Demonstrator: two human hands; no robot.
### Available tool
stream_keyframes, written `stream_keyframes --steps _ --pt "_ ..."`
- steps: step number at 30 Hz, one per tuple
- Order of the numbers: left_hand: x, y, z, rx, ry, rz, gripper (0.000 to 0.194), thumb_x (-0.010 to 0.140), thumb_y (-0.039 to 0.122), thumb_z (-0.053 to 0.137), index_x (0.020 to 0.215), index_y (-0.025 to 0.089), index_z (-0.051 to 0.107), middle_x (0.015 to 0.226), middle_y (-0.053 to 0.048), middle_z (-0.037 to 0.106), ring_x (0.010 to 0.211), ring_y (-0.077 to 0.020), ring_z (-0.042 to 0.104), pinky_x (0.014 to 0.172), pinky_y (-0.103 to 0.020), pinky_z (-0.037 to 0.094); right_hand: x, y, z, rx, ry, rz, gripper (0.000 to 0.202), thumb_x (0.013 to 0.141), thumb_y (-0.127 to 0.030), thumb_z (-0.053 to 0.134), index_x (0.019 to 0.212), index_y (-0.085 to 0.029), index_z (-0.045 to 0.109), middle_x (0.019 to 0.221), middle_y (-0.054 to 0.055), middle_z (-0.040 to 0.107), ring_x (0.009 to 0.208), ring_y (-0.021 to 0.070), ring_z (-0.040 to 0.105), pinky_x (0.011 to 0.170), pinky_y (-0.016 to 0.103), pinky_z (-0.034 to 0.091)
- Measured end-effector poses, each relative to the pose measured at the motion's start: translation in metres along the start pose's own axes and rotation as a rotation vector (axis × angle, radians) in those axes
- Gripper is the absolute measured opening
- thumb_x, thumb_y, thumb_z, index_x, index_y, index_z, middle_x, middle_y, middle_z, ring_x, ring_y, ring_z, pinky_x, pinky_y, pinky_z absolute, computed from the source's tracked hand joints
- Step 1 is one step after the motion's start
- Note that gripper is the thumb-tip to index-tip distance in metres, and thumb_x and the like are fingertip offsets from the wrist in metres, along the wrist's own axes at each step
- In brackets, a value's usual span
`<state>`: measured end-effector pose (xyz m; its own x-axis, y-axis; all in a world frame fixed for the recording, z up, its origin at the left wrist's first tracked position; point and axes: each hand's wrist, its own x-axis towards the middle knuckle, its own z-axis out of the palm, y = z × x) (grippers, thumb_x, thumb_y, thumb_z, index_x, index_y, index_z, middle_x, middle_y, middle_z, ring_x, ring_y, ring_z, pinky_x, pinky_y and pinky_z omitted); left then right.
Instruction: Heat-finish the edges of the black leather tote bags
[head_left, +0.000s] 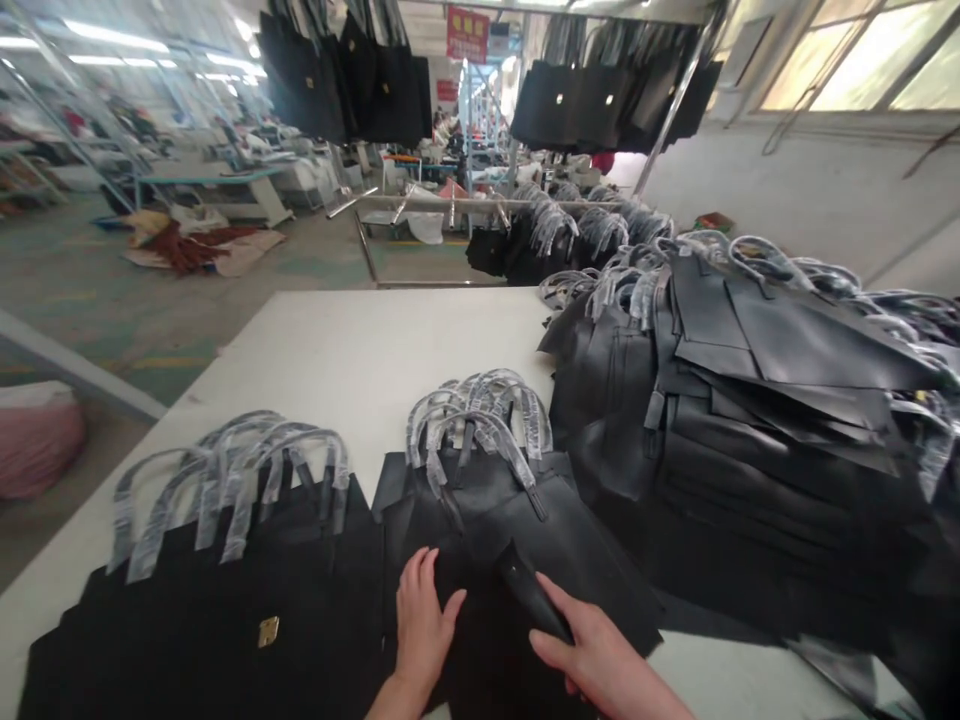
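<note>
In the head view my left hand (pixel 424 618) rests with fingers stretched out and thumb apart on a black bag panel (pixel 480 540). My right hand (pixel 589 645) is wrapped round a long black piece with a rounded tip (pixel 536 597), held just over the same panel; whether it is a strap or a tool I cannot tell. Plastic-wrapped handles (pixel 480 420) arch from the top of this stack of panels. To the left lies another stack of black bag panels (pixel 202 610), with a gold clasp (pixel 268 631) and wrapped handles (pixel 232 490).
A tall pile of black bag pieces (pixel 780 450) with wrapped handles fills the right of the white table (pixel 390 335). Behind the table stands a metal rack (pixel 420 205). Finished-looking black bags (pixel 577 105) hang from a rail above. A pink sack (pixel 37 440) sits on the floor at left.
</note>
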<state>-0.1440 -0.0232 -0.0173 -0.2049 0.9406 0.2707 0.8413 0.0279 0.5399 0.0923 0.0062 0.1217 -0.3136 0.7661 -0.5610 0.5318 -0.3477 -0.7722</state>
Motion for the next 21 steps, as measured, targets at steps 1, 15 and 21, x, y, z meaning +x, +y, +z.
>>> stream_keyframes --steps 1,15,21 --pt "0.001 -0.007 -0.001 0.003 0.006 -0.029 0.049 0.084 0.028 0.057 0.129 0.015 0.042 0.131 -0.016 0.045 0.122 -0.033 0.044 0.098 -0.056 0.043 0.009 -0.006 0.007 -0.006 -0.025 -0.005 0.066 0.079 -0.025 0.055 0.143 -0.018 0.04 0.067 -0.001 0.063 0.041 0.0078 0.054 0.039 0.015 0.042" --pt "0.021 0.0 -0.002 -0.012 -0.133 -0.343 0.086 0.058 0.018 0.077 0.133 0.012 0.036 0.143 -0.018 0.033 0.131 -0.0342 0.036 0.107 -0.044 0.034 0.068 -0.044 0.045 -0.076 -0.115 0.1 0.065 0.08 -0.031 0.055 0.141 -0.016 0.039 0.073 0.001 0.065 0.037 0.0091 0.056 0.03 0.016 0.04" --pt "0.03 0.0 -0.011 -0.129 -0.083 -0.35 0.08 0.046 0.015 0.082 0.118 0.016 0.048 0.135 -0.016 0.041 0.123 -0.038 0.043 0.101 -0.05 0.038 0.081 -0.056 0.052 -0.067 0.061 0.012 0.065 0.085 -0.036 0.05 0.144 -0.015 0.033 0.06 -0.004 0.058 0.04 0.0091 0.053 0.035 0.017 0.041"
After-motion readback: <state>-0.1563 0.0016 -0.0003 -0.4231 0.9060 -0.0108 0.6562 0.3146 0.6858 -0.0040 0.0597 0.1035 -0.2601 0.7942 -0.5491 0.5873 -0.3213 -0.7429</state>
